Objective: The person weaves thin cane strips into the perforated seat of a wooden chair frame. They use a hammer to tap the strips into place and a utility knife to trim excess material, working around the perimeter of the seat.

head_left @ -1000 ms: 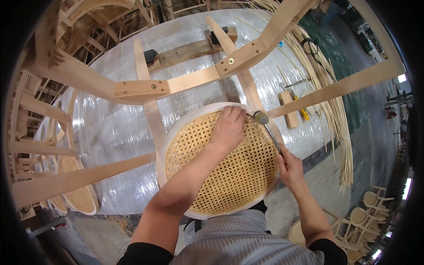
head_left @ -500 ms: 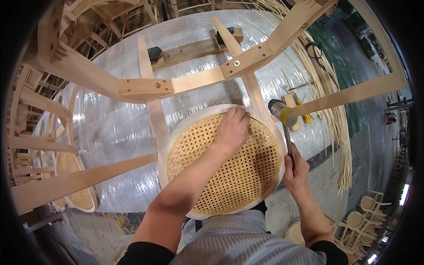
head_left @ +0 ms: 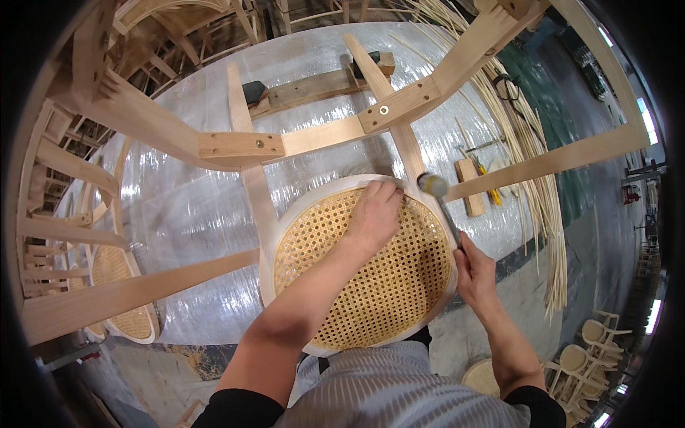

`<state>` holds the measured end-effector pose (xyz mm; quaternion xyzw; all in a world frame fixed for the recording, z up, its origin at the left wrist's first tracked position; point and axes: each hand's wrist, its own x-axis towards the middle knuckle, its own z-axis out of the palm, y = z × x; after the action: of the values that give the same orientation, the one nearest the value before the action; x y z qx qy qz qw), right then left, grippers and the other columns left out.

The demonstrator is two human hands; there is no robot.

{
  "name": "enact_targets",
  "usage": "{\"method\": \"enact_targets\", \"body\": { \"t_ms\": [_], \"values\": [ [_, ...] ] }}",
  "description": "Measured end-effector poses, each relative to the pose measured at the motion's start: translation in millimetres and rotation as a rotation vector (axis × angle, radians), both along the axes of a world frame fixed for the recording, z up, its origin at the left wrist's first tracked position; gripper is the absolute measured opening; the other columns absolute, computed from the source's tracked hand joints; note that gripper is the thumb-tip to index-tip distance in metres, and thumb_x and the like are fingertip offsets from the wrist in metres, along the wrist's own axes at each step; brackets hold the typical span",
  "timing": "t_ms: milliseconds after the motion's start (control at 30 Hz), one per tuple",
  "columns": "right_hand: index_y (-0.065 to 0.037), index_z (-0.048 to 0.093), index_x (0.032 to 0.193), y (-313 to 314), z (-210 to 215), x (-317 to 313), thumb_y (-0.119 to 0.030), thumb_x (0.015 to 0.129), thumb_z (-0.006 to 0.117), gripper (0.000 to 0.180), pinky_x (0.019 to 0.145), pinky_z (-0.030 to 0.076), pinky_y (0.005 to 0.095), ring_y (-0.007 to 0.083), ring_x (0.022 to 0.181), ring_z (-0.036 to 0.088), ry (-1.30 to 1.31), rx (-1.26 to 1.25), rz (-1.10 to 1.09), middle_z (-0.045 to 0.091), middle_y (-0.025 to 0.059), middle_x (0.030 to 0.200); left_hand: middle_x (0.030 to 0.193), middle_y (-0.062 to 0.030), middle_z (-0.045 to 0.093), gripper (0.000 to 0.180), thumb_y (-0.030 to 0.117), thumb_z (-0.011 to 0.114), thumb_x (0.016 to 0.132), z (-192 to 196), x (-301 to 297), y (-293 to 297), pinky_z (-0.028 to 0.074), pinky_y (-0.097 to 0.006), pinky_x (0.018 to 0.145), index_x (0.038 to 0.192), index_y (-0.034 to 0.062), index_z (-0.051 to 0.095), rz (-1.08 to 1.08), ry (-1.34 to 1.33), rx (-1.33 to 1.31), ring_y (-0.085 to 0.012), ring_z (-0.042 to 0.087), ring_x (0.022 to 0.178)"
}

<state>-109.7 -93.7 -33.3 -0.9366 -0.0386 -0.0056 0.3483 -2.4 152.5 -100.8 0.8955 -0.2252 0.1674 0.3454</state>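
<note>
A wooden chair frame (head_left: pixel 325 134) lies across the table with its round cane backrest (head_left: pixel 342 299) nearest me. The woven yellow cane sits inside a pale wooden ring. On the cane's far edge rests my left hand (head_left: pixel 377 217), its fingers curled together against the ring; whatever they pinch is hidden. My right hand (head_left: pixel 476 272) grips the handle of a mallet (head_left: pixel 432 185) beside the ring's right side. The mallet's blurred head is over the ring's far right part, close to my left fingers.
Long cane strips (head_left: pixel 531 157) run down the table's right side. A small wood block (head_left: pixel 469 187) and a yellow-handled tool (head_left: pixel 494 192) lie near them. A wooden support (head_left: pixel 307 90) stands behind the frame. More chairs (head_left: pixel 592 357) are stacked at lower right.
The mallet head has swung left, closer to my left hand, and my right hand has shifted slightly left. My left hand stays at the cane's far edge.
</note>
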Motion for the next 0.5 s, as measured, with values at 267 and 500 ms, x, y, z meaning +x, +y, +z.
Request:
{"method": "enact_targets", "body": {
  "t_ms": [267,500],
  "values": [
    [-0.006,0.061,0.144,-9.8,-14.9,-1.1,-0.010,0.104,0.064,0.040,0.073,0.056,0.0439,0.0500,0.088,0.070,0.120,-0.027,0.046,0.069,0.0304,0.097,0.111,-0.0127,0.066,0.029,-0.003,0.063,0.083,3.3,3.1,1.9,0.053,-0.042,0.101,0.110,-0.0015,0.073,-0.030,0.033,-0.010,-0.0342,0.061,0.107],
    [-0.004,0.059,0.148,1.7,-1.8,1.3,-0.016,0.108,0.062,0.042,0.067,0.052,0.0369,0.0276,0.066,0.061,0.210,0.021,-0.032,0.064,0.0255,0.083,0.117,-0.0125,0.064,0.033,0.000,0.065,0.083,9.3,3.2,17.9,0.051,-0.044,0.101,0.115,-0.0013,0.072,0.024,0.014,0.119,-0.0334,0.059,0.108]
  ]
}}
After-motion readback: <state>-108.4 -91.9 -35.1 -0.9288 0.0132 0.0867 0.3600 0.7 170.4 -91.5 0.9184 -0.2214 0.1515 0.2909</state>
